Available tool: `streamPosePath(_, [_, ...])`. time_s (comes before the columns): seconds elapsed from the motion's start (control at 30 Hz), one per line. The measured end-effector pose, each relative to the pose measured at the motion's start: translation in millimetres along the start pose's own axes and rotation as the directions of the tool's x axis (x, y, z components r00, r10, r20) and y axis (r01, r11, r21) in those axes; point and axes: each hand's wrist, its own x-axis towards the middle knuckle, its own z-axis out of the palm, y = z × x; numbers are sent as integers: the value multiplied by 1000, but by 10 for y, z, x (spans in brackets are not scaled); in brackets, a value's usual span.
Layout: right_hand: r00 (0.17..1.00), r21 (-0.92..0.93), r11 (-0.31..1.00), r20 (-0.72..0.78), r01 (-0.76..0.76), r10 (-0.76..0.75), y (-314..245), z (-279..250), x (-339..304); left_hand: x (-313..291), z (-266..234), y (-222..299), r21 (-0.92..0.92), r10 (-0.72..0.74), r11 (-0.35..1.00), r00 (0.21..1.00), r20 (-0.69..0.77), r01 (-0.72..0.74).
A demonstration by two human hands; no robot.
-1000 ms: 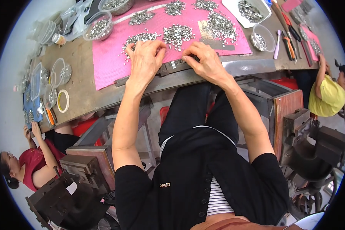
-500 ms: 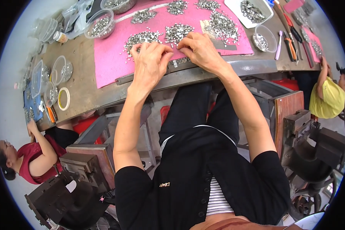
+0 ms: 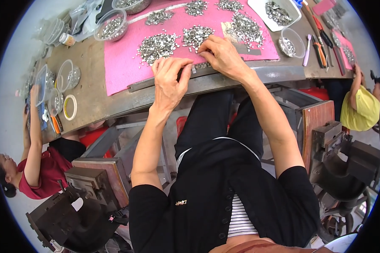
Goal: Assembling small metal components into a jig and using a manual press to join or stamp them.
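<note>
My left hand (image 3: pixel 169 77) is over the long metal bar (image 3: pixel 141 85) at the pink mat's near edge, thumb and fingers bent together. Right of it, my right hand (image 3: pixel 222 55) bends its fingertips down by the same bar, near the middle pile. Whatever either hand pinches is too small or hidden to make out. Between the hands, small metal pieces (image 3: pixel 202 66) sit in a row along the bar. Just beyond lie a left pile of small silvery metal pieces (image 3: pixel 158 47) and a middle pile (image 3: pixel 194 36), both on the pink mat (image 3: pixel 118 63).
More piles (image 3: pixel 245 30) lie farther back. A clear round tub (image 3: pixel 111 26) stands left, a white tray (image 3: pixel 278 14) right, beside a small tub (image 3: pixel 291 43) and pliers (image 3: pixel 318 52). A roll of tape (image 3: pixel 70 107) lies left. Co-workers sit at both sides.
My left hand has drawn back from the left pile to the bar, slightly right and nearer me. My right hand has barely shifted. The left co-worker's arm now stretches toward the plastic boxes.
</note>
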Motion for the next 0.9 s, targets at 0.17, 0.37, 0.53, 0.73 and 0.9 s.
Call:
streamPosePath(0.17, [999,66,997,31,-26,24,-50,1,19,-62,-6,-17,-22,-86,996,993,-85,84])
streamPosePath(0.37, [999,34,999,37,-18,17,-133,-61,-2,-42,18,26,-195,-220,962,966,-137,192])
streamPosePath(0.53, [999,99,995,42,-22,18,-343,-74,-146,-57,-16,17,-226,-242,951,964,-115,211])
streamPosePath(0.73, [1000,30,999,-4,18,-17,-364,-30,-214,-84,-27,-26,-445,-402,833,912,-77,330])
streamPosePath(0.9, [992,169,986,-122,-1,22,-596,-184,-139,-47,-142,70,-639,-421,704,907,-25,309])
